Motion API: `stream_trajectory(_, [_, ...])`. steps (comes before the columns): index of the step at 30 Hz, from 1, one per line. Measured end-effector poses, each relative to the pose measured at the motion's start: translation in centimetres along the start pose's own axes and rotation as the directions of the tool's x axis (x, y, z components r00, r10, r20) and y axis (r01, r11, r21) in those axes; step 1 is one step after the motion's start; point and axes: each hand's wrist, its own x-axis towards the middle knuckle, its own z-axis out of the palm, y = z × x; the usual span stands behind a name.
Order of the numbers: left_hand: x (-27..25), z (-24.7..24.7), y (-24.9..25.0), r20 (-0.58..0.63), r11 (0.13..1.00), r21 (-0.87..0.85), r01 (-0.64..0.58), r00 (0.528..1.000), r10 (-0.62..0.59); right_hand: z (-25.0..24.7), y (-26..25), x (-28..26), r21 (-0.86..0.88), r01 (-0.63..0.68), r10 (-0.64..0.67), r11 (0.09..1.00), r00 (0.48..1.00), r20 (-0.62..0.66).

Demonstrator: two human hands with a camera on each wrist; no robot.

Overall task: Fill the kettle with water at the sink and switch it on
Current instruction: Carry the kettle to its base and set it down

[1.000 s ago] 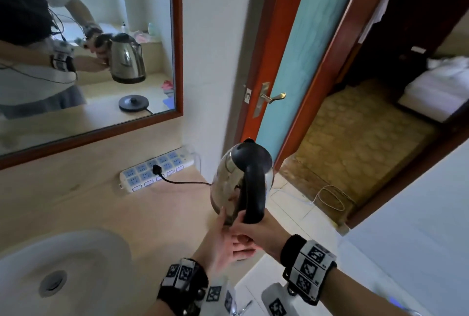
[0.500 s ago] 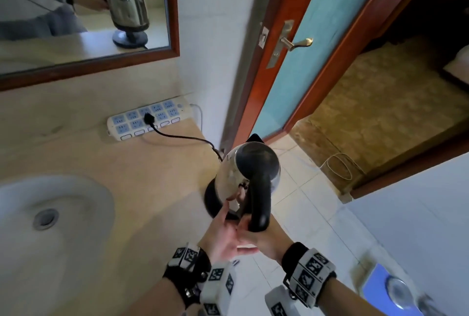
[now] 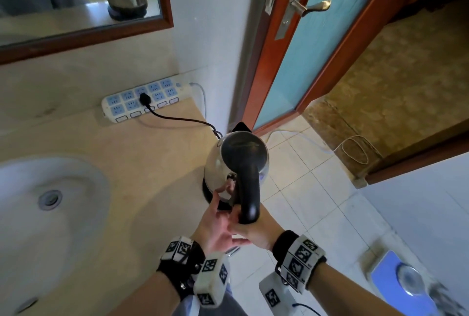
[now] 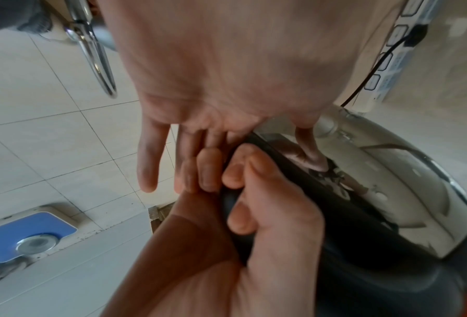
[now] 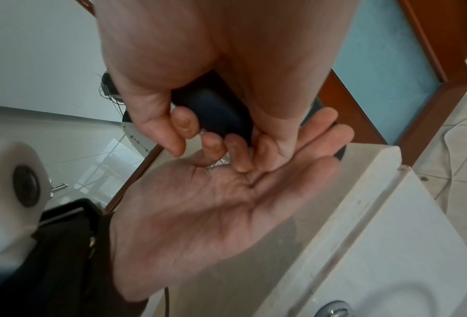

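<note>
Black wristbands (image 3: 181,268), white tag blocks (image 3: 302,259) (checker-marked), bare forearms

kettle (image 3: 236,163): 1 | hands: 2 | sink (image 3: 30,226): 1 | power strip (image 3: 144,99): 1 | mirror (image 3: 83,36): 1

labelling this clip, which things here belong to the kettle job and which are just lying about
Job: kettle, its base, power strip, sink, right hand gripping the handle, left hand touching the kettle.

Lying about: mirror, door, blue scale.
</note>
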Motion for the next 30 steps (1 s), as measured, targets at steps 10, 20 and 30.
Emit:
stream_trajectory(10, [-0.7, -0.5, -1.0, -0.043, 0.996, -0.064, -0.061, 0.997, 0.059, 0.5, 0.1, 0.0, -0.030, 0.018, -0.017, 0.999, 0.999, 0.051])
stream_trajectory(20, [0.8, -1.0, -2.4, -0.077, 0.999, 0.038, -0.036, 0.996, 0.038, 0.1, 1.6, -0.8, -0.018, 0.034, -0.033, 0.999, 0.999, 0.015])
stream_trajectory(30, [1.6, -1.2, -1.6, -0.032, 1.000, -0.008, -0.020, 0.999, 0.020, -1.0, 1.0, 0.4, -0.067, 0.060, -0.054, 0.996, 0.995, 0.083])
